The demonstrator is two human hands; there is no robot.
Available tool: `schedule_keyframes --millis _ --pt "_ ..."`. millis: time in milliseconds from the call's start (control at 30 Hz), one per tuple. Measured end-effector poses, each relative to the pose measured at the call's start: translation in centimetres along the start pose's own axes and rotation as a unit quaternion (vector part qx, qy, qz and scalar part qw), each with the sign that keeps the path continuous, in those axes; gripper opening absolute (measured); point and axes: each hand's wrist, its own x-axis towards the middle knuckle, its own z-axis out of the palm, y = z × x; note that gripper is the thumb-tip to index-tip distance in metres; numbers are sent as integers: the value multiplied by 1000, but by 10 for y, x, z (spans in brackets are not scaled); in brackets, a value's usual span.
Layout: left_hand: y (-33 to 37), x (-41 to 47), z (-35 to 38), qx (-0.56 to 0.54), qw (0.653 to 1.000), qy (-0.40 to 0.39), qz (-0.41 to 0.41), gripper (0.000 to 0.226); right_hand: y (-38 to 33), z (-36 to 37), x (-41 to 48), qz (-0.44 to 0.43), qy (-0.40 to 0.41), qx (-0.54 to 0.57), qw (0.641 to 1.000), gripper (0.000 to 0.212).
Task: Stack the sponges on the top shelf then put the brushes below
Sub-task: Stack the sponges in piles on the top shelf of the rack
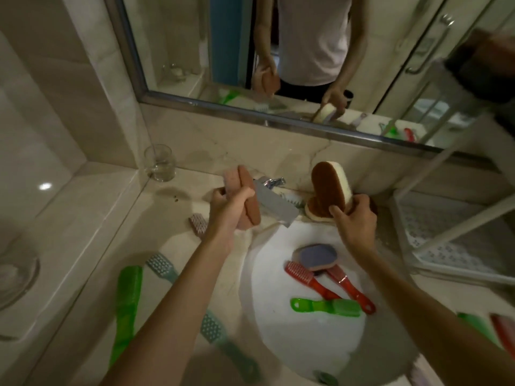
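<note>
Curling its fingers and thumb round a pink sponge [246, 190], the left hand [231, 207] is holding it on edge above the counter [83, 246], just left of the faucet [274, 203]. The right hand [355, 221] is pinching the lower end of a brown-and-cream sponge [330, 186] and is holding it upright over the back rim of the sink [306, 352]. Just behind that hand, a second brown sponge [313, 214] is lying flat on the counter.

A blue sponge [316, 257] is lying in the sink and overlapping the heads of a red brush [303, 277] and a second red brush [351, 291] (both handles are pointing toward the person). A green brush [328, 307] is lying just in front of them, with the second red brush crossing its head.

On the counter to the left, a long green brush [126, 310], a teal brush [164, 267], a second teal brush [223, 338] and a small pink brush [198, 224] are lying near the left forearm.

A white shelf rack [446, 232] is standing right of the sink, well apart from both held sponges. A glass [160, 162] is standing in the corner below the mirror [278, 51], which is reflecting both hands and their sponges.
</note>
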Motion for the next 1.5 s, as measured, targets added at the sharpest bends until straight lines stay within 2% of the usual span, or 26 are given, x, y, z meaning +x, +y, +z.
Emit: schedule_keyframes --millis 167,233,300,400,633,767,967,1133,1333,1500 --pt "29 -30 45 15 998 -56 34 25 -27 -54 7 -90 32 7 995 34" --pt "40 -41 66 40 995 -63 65 28 -33 -77 11 -108 30 13 994 31" --pt "53 -53 89 52 991 -79 99 32 -39 -101 15 -107 41 12 993 27" --pt "72 -72 130 64 984 -111 125 39 -48 -139 22 -110 82 22 990 31" --pt "102 -122 247 103 958 -187 192 40 -54 -248 59 -112 142 30 983 24" --pt "121 -140 312 148 937 -202 245 56 -51 -316 88 -77 164 79 980 25" --pt "132 -139 403 246 914 -201 252 69 -35 -395 143 40 56 227 971 30" --pt "125 -125 440 312 901 -183 240 57 -27 -398 172 127 -28 278 952 38" --pt "121 -125 457 339 895 -150 248 50 -26 -395 188 162 -65 244 954 25" --pt "117 -127 461 389 877 -121 256 53 -17 -395 194 129 -74 111 983 38"
